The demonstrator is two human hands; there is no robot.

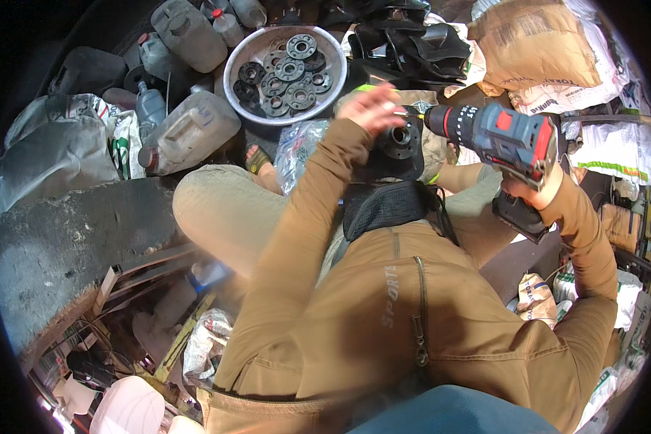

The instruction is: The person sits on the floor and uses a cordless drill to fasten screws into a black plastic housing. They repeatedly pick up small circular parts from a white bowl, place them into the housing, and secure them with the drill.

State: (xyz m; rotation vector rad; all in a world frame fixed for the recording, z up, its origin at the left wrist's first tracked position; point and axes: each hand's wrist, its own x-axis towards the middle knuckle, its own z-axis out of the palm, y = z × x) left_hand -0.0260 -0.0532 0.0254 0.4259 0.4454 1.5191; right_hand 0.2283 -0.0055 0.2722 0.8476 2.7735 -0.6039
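My right hand (539, 189) is wrapped round the handle of a blue-grey cordless drill (495, 130) with a black chuck and a red band. The drill lies nearly level, its bit aimed left. Close to the bit, my left hand (372, 108) is raised with its fingers stretched out, slightly smeared by motion; no held thing shows in it. Below the two hands, between my bent legs, sits a dark round flange (399, 141) with a central hub on a black part. Part of the flange is hidden behind my left wrist.
A white basin (233, 90) full of metal flanges stands ahead. Several plastic canisters (195, 134) crowd the far left, with black impeller-like parts (427, 50) at the back. Paper sacks (532, 43) lie far right. A dark block (79, 246) stands left of my knee.
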